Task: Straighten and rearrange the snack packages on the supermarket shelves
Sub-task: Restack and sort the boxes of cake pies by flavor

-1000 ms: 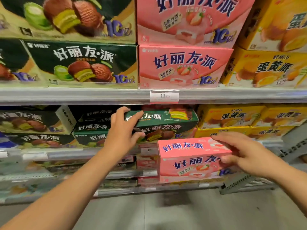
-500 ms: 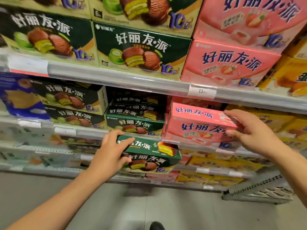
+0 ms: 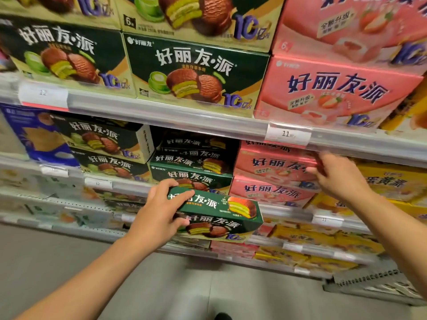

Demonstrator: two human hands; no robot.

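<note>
**Now: seat both boxes square, one hand at a time**

Left to right. Your left hand (image 3: 159,215) grips the green pie box (image 3: 218,215) by its left end, thumb on the front face, fingers curled over the top. The box hangs free in front of the shelves, tilted, right end lower, below the stacked green boxes (image 3: 193,168). Level it before you feed it in, then slide it flush onto that stack, label out. Don't catch the shelf rail (image 3: 184,116) above.

Your right hand (image 3: 339,175) sits at the right end of the upper pink box (image 3: 275,163), fingers curled against its edge; pressing or pinching, can't tell, it's blurred. That box rests on a second pink box (image 3: 272,192), close under the price tag (image 3: 287,135). Push it straight back until its front lines up with the box beneath it.

Hands are well apart, one box each.
</note>
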